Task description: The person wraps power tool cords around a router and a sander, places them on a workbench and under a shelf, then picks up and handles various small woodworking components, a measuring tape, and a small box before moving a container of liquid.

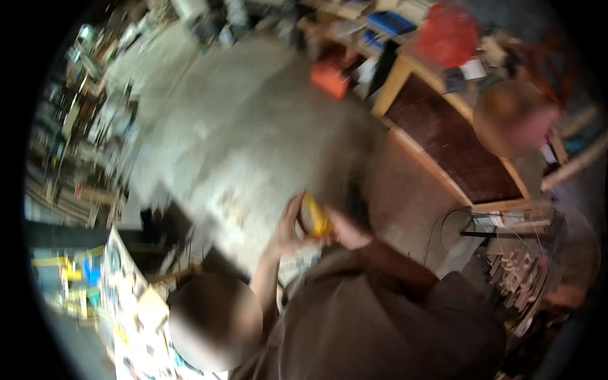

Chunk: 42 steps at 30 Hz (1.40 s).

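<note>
In front of my torso, both hands meet around a small bright yellow thing (318,216). It is curved along one side, and motion blur hides its exact kind. My left hand (286,232) forms a wide C, with fingertips at the upper end of the yellow thing and the thumb at its lower end. From the other side, my right hand (348,230) closes on it, its fingers partly hidden behind it. Beneath the hands lies the grey concrete floor (221,139).
A wood-framed dark red panel (453,136) lies to the right. An orange container (330,80) and a red bag (448,35) are beyond. Wood strips (516,275) are piled lower right. A cluttered bright worktop (130,278) stands lower left. Blurred round patches hide two spots.
</note>
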{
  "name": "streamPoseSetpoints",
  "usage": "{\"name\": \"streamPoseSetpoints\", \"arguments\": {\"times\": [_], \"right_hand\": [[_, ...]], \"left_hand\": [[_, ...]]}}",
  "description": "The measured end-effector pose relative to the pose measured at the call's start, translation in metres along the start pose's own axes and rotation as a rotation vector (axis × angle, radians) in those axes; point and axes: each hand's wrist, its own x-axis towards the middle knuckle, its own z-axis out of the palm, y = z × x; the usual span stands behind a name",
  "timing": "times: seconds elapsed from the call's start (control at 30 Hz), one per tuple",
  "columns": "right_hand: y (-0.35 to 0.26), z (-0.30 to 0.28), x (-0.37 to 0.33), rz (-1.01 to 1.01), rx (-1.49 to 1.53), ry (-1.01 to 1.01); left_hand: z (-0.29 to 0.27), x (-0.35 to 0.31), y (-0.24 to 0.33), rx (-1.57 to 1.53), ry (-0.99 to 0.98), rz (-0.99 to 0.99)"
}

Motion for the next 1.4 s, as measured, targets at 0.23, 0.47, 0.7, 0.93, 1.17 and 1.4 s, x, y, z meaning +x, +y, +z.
{"name": "streamPoseSetpoints", "arguments": {"times": [0.23,0.47,0.7,0.93,1.17,1.4], "right_hand": [[-0.191,-0.027,0.037,-0.122,-0.030,-0.137],[-0.284,-0.036,0.114,0.106,-0.126,-0.198],[-0.264,-0.127,0.160,0.157,-0.065,-0.035],[-0.315,-0.132,0.135,-0.059,-0.501,0.201],[-0.444,-0.268,0.175,-0.326,0.143,0.311],[-0.402,-0.324,0.230,-0.327,0.030,0.528]], "left_hand": [[-0.018,0.163,0.020,-0.539,-0.034,-0.197],[-0.035,0.229,0.012,-0.612,0.234,-0.222],[-0.006,0.267,0.037,0.143,0.412,-0.338],[0.036,0.348,0.013,0.441,0.428,-0.153],[0.016,0.301,-0.027,0.054,0.591,-0.541],[-0.027,0.060,-0.025,0.357,0.686,-1.316]]}}
